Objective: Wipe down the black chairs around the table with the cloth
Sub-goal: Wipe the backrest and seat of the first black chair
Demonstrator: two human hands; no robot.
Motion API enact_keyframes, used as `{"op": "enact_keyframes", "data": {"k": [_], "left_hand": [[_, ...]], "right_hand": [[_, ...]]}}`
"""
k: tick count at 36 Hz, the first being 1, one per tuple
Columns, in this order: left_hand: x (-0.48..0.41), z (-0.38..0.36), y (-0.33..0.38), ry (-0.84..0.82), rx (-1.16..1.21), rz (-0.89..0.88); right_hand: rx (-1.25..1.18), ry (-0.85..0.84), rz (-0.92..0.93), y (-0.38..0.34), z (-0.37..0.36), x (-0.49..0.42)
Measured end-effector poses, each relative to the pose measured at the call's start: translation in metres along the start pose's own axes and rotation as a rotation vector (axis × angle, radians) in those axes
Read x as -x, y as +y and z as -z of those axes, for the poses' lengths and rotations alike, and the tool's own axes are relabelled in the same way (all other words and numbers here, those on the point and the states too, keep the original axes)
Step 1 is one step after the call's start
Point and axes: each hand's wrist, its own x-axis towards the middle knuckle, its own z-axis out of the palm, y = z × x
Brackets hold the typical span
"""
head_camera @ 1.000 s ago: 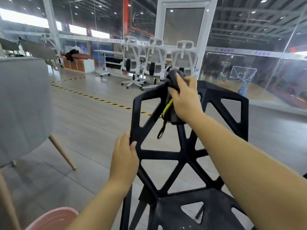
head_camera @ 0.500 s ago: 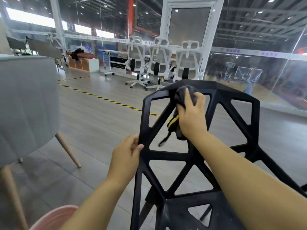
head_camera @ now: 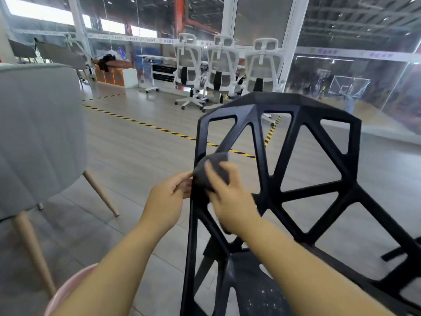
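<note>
So far, seat (head_camera: 248, 290): nearest part of the black chair (head_camera: 352, 192); pale specks show on it, so I judge it not yet wiped.
Pink rounded object (head_camera: 68, 290): low at near left, cut by the frame edge; cannot tell what it is.
Left hand (head_camera: 167, 199): forearm comes in from near left; fingers curled round the outer left edge of the backrest (head_camera: 284, 100) at mid-height, thumb on the near side. Reads as a steadying hold.
Right hand (head_camera: 231, 199): just right of the left hand; fingers bent over the cloth (head_camera: 213, 172) and holding it pressed to the frame. Slightly blurred.
Cloth position: dark grey, bunched, on the left upright where a diagonal bar joins it, close against the left fingertips.
Step in hand: wiping the left upright, by my reading.
Backrest, rest: open lattice; top rail and right bars give no sign either way of being cleaned.
Left to do: seat, probably legs, then other black chairs; none in view.
Table (head_camera: 38, 133): left, grey cover, wooden legs.
Hazard tape (head_camera: 145, 125): across the floor beyond.
White office chairs (head_camera: 222, 67): three, far.
</note>
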Motion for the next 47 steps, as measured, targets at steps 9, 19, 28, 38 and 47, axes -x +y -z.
{"op": "enact_keyframes", "data": {"k": [9,19,28,38,47], "left_hand": [[0.002,-0.002,0.001,-0.006,0.014,0.051],[0.000,-0.042,0.004,0.234,-0.224,0.055],[0.006,-0.055,0.001,0.303,-0.531,-0.054],[0.007,-0.061,-0.016,0.284,-0.949,-0.415],[0.012,-0.049,-0.003,0.404,-0.327,-0.116]], "right_hand": [[0.133,-0.204,0.128,0.012,0.010,0.033],[0.129,-0.034,-0.571,0.017,0.005,0.053],[0.230,-0.183,-0.314,0.074,0.029,0.076],[0.104,-0.003,-0.744,0.046,-0.008,0.093],[-0.104,-0.219,-0.539,-0.008,-0.010,0.102]]}}
